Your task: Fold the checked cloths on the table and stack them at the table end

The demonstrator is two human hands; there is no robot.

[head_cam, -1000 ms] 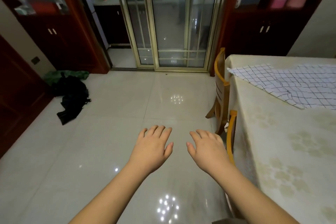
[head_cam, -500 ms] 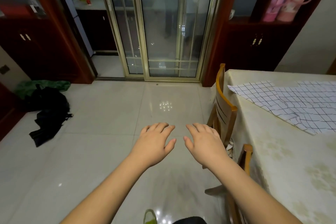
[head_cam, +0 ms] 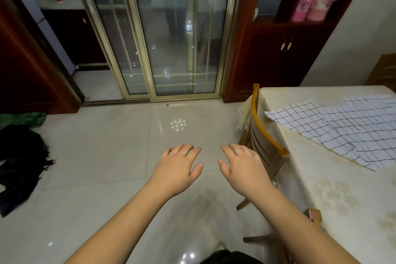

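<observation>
Head view, one moment.

Left hand (head_cam: 179,168): held out palm down over the floor, fingers relaxed and slightly spread, holding nothing.

Right hand (head_cam: 244,168): held out beside the left, palm down, fingers loose and gently bent, holding nothing. It hangs in front of the nearer chair, well apart from the cloths.

Checked cloths (head_cam: 334,128): white with a dark grid, lying spread and unfolded on the table, overlapping one another, one corner pointing toward the table's left edge. How many there are cannot be told. They run out of view on the right.

Table (head_cam: 321,188): at the right, covered with a pale patterned tablecloth.

Chair (head_cam: 264,137): wooden, with a curved yellow top rail, pushed against the table's left side. Part of a second chair (head_cam: 314,215) shows lower down along the same side.

Floor (head_cam: 102,156): glossy pale tiles with light reflections.

Glass sliding doors (head_cam: 171,38): straight ahead, metal framed.

Dark wooden cabinet (head_cam: 278,49): to the right of the doors, pink items on its shelf.

Dark clothing (head_cam: 19,163): heaped on the floor at the left, green fabric (head_cam: 23,119) just behind it.
</observation>
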